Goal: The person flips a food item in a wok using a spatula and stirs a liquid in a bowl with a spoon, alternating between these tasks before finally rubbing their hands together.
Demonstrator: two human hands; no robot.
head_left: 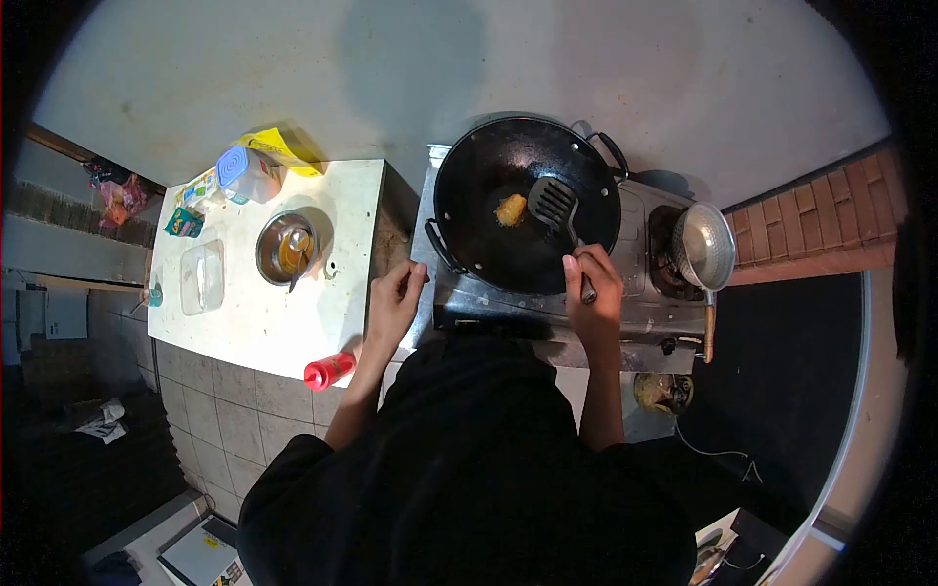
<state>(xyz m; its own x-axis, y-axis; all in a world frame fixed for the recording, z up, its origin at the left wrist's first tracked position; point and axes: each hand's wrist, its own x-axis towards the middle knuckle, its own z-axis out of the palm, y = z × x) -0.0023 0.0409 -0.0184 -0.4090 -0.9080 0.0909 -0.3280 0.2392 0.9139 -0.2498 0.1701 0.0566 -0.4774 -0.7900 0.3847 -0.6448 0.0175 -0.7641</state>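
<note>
My right hand (pixel 594 288) is closed around the handle of a black slotted spatula (pixel 553 201). The spatula's head is over the inside of a large black wok (pixel 489 256) on the stove. Just left of the head, a golden-brown piece of frying food (pixel 510 210) sits in the wok. My left hand (pixel 394 296) hovers between the white table and the stove, left of the wok's near handle. Its fingers are curled in, and nothing shows in them.
On the white table (pixel 254 337) stand a metal bowl (pixel 264 256) with a ladle in it, a clear plastic container (pixel 201 278), a lidded tub (pixel 262 186) and several packets. A red bottle (pixel 329 371) lies at its near edge. A silver saucepan (pixel 705 249) sits on the right burner.
</note>
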